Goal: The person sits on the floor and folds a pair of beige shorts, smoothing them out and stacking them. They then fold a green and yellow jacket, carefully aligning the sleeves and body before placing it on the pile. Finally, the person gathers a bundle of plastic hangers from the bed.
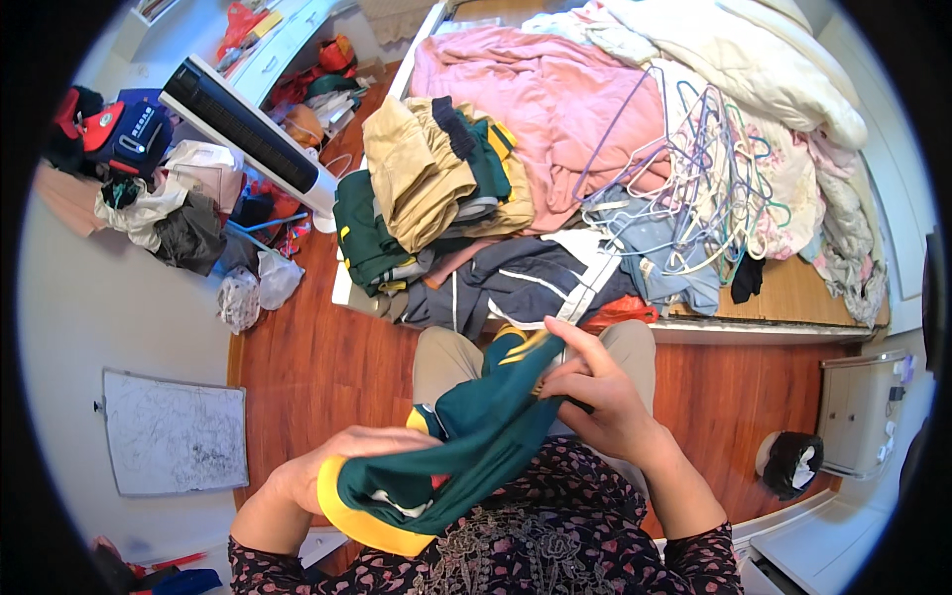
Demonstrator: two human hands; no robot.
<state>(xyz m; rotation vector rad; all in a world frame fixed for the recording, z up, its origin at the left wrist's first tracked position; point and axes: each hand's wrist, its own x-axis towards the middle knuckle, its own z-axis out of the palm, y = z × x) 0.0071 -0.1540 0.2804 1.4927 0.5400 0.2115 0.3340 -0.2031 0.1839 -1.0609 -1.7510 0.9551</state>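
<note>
A dark green knit garment (483,431) with yellow bands hangs over my lap between my two hands. My right hand (606,398) pinches its upper edge between thumb and fingers, with the index finger extended. At the lower left, my left hand (349,454) grips the cloth near a wide yellow band (387,539); its fingertips are partly hidden by the fabric. White and red patches show inside the garment's opening. Ahead of my knees, a stack of folded clothes holds tan trousers (416,163) on top and dark green garments (364,230) at the left.
A dark jacket (513,275) with white stripes lies along the bed's near edge. Tangled hangers (692,171) sit right of a pink sheet (535,97). Left of the bed, a tower fan (245,126) leans across the view near bags (279,279). A bin (792,465) stands at right.
</note>
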